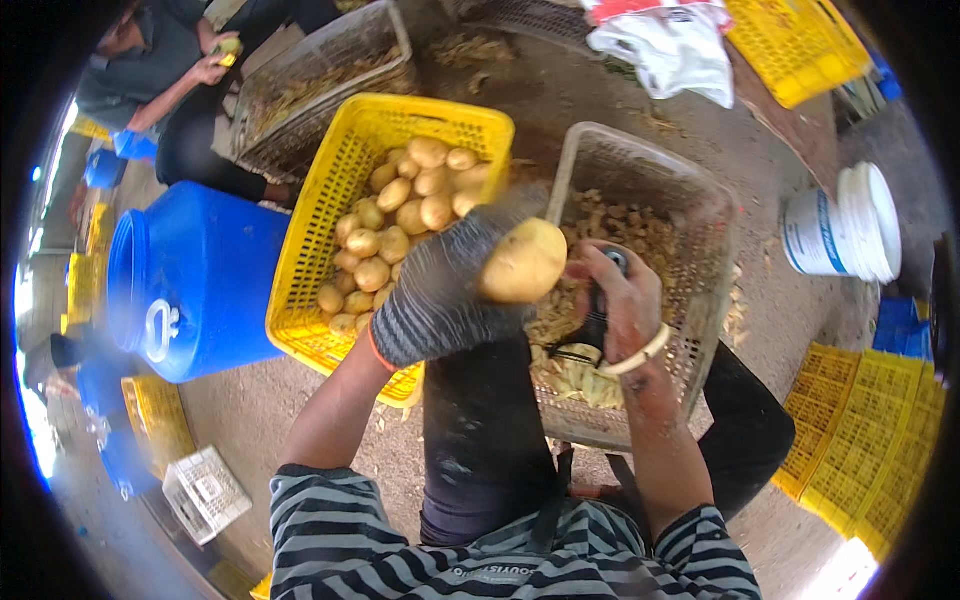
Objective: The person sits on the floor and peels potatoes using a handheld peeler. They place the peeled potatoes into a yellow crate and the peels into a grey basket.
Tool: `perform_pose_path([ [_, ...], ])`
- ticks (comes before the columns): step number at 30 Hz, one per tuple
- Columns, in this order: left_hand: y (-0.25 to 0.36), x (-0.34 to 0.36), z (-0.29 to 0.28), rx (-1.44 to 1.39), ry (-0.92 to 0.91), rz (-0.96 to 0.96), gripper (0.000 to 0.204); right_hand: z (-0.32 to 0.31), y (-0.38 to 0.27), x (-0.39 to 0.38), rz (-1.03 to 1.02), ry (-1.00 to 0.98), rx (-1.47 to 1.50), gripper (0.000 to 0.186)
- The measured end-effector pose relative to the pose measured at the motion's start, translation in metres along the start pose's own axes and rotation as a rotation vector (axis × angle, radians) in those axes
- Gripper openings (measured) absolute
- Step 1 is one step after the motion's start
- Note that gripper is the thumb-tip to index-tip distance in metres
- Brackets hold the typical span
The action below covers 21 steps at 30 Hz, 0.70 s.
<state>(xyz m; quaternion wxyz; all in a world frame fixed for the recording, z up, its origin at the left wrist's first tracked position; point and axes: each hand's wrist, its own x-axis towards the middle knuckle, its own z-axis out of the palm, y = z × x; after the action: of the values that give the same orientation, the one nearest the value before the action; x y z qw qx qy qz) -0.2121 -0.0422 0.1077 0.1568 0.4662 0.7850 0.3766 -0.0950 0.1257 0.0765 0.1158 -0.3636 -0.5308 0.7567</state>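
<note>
Potato (524, 261) in the left hand (440, 285), which wears a grey and black striped glove, is held up above the gap between two crates. The gloved fingers are closed on its left side, though their tips are partly blurred and hidden. The bare right hand (625, 300) has its fingers curled around the dark handle of a peeler (594, 322), whose head points down over the peelings, away from the potato. A fingertip of this hand is right by the potato's right edge; I cannot tell whether it touches. A pale bracelet (640, 353) circles the right wrist.

To the left, a yellow crate (300, 240) holds a pile of other potatoes (393, 245), partly covered by the glove. To the right, a dirty grey crate (650, 178) holds peelings (590, 385). A blue drum (225, 285) stands just beside the yellow crate, and a white bucket (815, 233) is well apart on the right, with stacked yellow crates (865, 440) nearer the person. At upper left, a co-worker (130, 85) holds a yellowish piece (229, 50) in both hands near another crate of peelings
</note>
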Motion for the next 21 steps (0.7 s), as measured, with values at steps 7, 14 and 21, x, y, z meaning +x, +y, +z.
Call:
perform_pose_path([
  [7,0.092,0.000,0.030,0.002,0.176,0.253,0.076,-0.029,-0.020,-0.054,-0.037,0.050,0.429,0.026],
  [14,0.125,-0.004,0.101,-0.520,0.210,0.147,0.093,-0.065,-0.008,-0.083,-0.101,0.149,0.641,0.027],
  [21,0.141,-0.014,0.128,-0.251,0.245,0.124,0.069,-0.129,-0.026,-0.090,-0.340,0.395,0.198,0.018],
])
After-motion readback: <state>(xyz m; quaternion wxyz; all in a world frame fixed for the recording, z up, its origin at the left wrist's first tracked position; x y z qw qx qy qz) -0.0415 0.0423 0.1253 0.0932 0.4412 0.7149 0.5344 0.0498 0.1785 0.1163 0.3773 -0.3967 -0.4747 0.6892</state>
